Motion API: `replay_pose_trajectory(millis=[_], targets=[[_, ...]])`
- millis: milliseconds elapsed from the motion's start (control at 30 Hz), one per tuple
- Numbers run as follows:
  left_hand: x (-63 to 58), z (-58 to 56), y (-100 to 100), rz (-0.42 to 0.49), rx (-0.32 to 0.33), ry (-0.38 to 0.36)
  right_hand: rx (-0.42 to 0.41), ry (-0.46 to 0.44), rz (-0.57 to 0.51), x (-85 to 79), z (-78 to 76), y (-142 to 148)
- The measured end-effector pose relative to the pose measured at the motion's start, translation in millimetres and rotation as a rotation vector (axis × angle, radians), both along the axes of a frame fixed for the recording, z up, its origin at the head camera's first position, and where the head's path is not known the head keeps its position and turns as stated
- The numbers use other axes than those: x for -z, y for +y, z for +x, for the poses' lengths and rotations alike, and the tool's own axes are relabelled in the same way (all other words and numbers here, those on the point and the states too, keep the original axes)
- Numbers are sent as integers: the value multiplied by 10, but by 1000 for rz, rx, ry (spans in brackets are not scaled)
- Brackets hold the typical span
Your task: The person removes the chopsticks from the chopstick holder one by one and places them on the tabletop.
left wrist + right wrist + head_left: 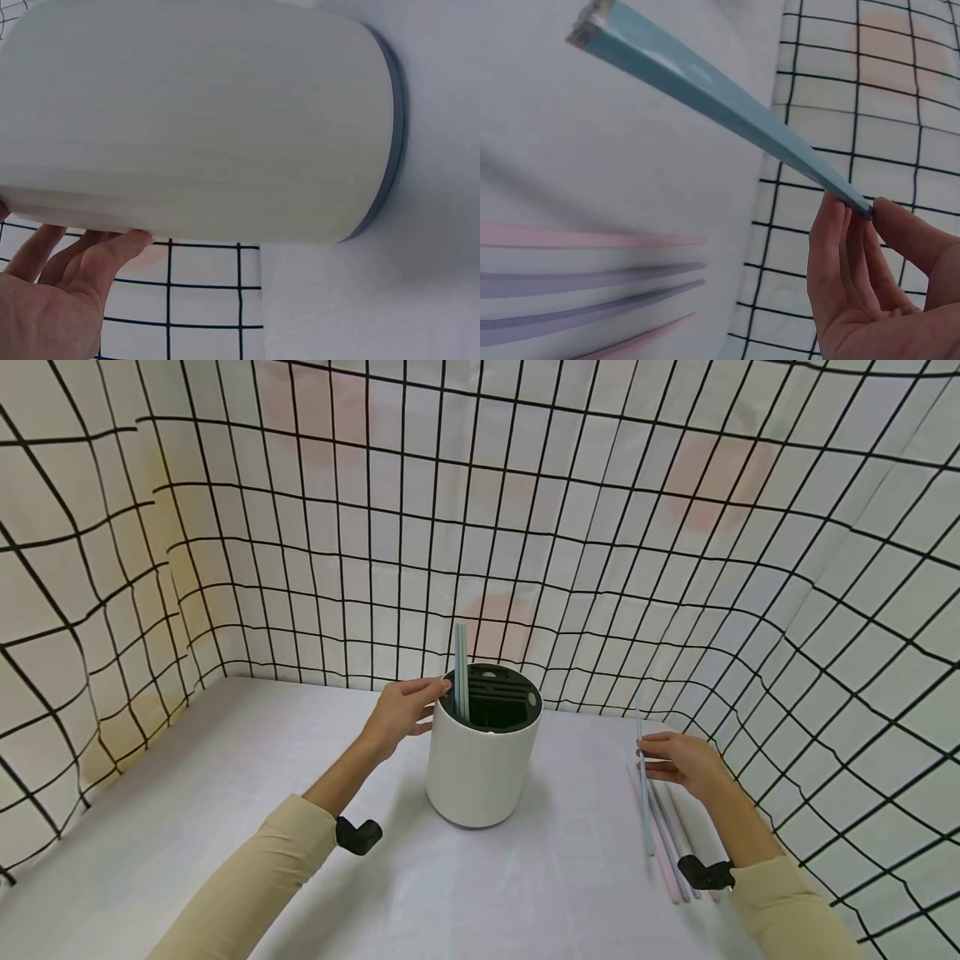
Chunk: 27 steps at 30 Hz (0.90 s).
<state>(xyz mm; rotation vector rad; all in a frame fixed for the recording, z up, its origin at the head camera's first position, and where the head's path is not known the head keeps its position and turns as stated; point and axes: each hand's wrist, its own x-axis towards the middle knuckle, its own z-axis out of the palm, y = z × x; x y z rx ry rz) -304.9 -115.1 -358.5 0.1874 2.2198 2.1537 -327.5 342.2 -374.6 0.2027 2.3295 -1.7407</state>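
A white rounded holder point(480, 777) with a black divided top stands upright at mid-table. Pale blue-green sticks point(461, 672) stand in its left compartment. My left hand point(405, 710) touches the holder's left side near the rim, one fingertip on the top edge. In the left wrist view, the fingers point(97, 259) of this hand rest against the white wall. At the right, my right hand point(682, 762) pinches a light blue stick point(720, 101) near one end, between thumb and fingertips. The stick is raised above the table, its other end pointing toward the table's front.
Several pink and purple sticks point(667, 852) lie side by side on the white table point(555, 893) beneath the right hand. Black wire grid point(420, 527) surrounds the table at the back and both sides, close to the right arm. White cloth hangs behind it.
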Motion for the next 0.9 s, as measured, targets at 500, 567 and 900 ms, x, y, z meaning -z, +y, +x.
replay_pose_trajectory(millis=[500,567,900], targets=[[5,-3,-2,7,8,5,-56,-103,95,505,40,119],[7,-1,-3,4,7,3,-53,-107,111,571,36,126],[10,2,1,7,6,3,-8,-106,140,714,17,164]])
